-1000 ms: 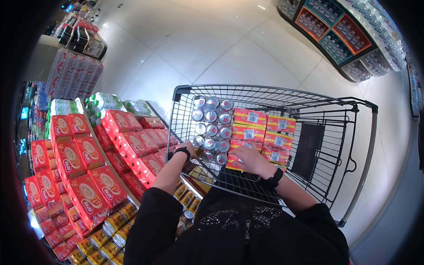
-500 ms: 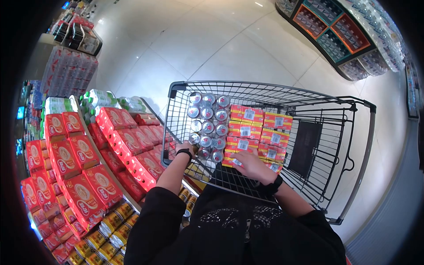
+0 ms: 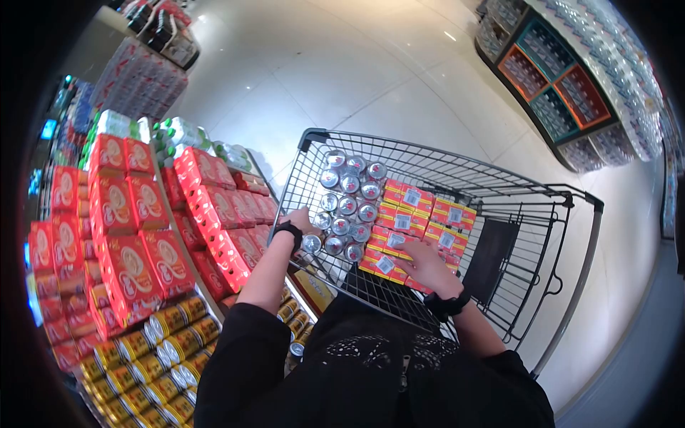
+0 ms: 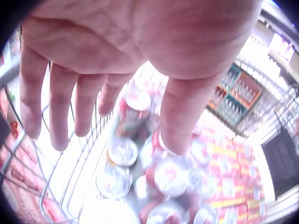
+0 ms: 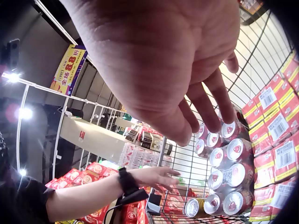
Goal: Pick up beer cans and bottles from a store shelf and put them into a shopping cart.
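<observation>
Over the cart's left side, my left hand (image 3: 300, 220) has its fingers extended and nothing between them. Just below it a gold-sided can (image 3: 312, 243) stands upright at the near left end of the silver-topped cans (image 3: 347, 205). In the left wrist view, the left fingers and thumb (image 4: 177, 121) hang apart above the can tops (image 4: 172, 177). My right hand (image 3: 430, 267) lies loosely over the red-and-yellow packs (image 3: 402, 222) with white barcode labels, its fingers slightly bent. The right wrist view shows no thing in that palm.
The wire shopping cart (image 3: 428, 153) holds the cans and packs. Along its left is a display of red boxes (image 3: 132, 274) and gold cans (image 3: 175, 317). Bottle shelves (image 3: 553, 93) stand at the far right. Tiled floor (image 3: 328, 64) lies beyond the cart.
My left hand has let go of the gold-sided can, which now stands beside the other cans, and its fingers have straightened. The right hand stays over the packs. The head view has shifted.
</observation>
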`<state>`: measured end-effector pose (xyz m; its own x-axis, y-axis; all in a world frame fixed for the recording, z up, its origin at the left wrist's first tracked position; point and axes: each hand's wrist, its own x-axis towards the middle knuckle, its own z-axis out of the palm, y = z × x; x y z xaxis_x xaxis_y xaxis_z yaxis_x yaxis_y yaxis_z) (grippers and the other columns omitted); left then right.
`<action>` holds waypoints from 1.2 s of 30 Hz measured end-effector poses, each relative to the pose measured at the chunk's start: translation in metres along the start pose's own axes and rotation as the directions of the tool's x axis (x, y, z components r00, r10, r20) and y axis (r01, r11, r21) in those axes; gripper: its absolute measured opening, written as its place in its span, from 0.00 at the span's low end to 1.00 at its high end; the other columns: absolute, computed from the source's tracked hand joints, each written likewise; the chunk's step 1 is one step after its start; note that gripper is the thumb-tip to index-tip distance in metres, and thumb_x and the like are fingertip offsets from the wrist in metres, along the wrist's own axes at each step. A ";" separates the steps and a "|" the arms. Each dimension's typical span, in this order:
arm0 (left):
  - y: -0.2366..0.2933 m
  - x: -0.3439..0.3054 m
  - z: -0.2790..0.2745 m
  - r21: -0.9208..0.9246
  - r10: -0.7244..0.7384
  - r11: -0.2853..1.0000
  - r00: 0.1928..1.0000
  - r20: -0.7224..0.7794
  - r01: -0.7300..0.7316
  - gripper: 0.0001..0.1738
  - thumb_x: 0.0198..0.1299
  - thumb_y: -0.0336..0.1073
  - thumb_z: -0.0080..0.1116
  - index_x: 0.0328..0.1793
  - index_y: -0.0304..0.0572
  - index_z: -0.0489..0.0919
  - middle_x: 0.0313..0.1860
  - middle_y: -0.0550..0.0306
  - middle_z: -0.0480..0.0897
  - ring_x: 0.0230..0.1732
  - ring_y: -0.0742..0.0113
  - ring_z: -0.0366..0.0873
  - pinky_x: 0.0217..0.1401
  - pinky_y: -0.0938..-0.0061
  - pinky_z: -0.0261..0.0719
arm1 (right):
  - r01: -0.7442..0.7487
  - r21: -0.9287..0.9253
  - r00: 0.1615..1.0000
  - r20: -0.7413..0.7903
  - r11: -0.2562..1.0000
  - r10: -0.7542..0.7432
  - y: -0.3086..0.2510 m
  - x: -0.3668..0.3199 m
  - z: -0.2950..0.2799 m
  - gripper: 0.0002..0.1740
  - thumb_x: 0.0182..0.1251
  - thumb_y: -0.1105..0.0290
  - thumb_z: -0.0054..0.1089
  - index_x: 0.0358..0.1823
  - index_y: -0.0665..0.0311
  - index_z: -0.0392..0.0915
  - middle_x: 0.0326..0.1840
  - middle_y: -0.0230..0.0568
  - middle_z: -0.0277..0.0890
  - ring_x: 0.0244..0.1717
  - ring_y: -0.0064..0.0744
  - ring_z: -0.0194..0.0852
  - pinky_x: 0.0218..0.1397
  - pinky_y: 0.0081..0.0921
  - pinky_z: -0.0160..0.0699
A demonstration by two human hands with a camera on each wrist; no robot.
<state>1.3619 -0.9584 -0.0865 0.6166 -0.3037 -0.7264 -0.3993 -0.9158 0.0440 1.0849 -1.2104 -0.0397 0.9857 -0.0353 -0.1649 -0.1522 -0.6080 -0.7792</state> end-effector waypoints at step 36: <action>0.003 -0.718 0.231 -0.800 -0.774 0.332 -0.340 -0.534 0.500 0.37 0.54 0.39 0.73 0.68 0.37 0.71 0.59 0.40 0.74 0.60 0.42 0.73 0.62 0.55 0.73 | 0.801 0.586 -0.059 0.287 0.127 -0.956 -0.405 -0.090 0.146 0.24 0.56 0.71 0.73 0.56 0.60 0.78 0.56 0.41 0.79 0.60 0.46 0.73 0.65 0.38 0.65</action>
<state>0.7614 -0.6819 0.2772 0.4614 0.6719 0.5793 0.7186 -0.6660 0.2000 1.0472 -0.8455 0.2027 0.0666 0.8111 0.5812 0.7273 0.3593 -0.5847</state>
